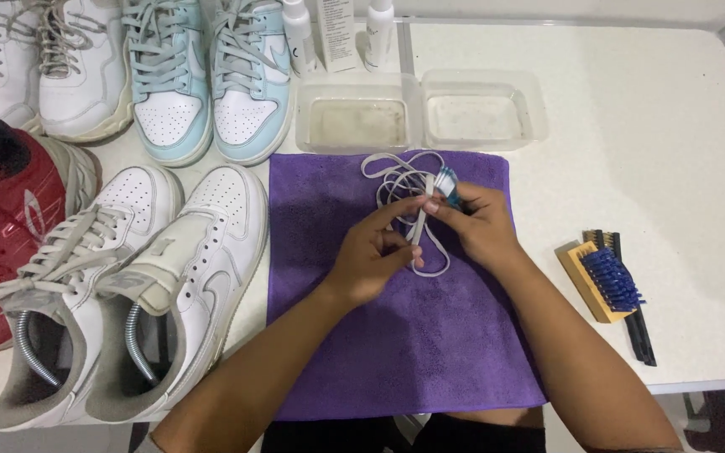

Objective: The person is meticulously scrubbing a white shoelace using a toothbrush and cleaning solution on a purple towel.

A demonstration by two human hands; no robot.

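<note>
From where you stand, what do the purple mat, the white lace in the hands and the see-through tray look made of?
Purple mat: likely microfibre cloth, with a matte, fuzzy nap. White lace: flat woven textile, limp and looping. See-through tray: probably thin clear plastic, with glossy, rounded moulded walls and two compartments.

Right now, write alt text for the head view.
Over a purple cloth, the left hand pinches a white shoelace while the right hand holds a small blue-and-white brush against it. White sneakers sit to the left, two clear tubs behind, and a blue-bristled wooden brush to the right.
</note>
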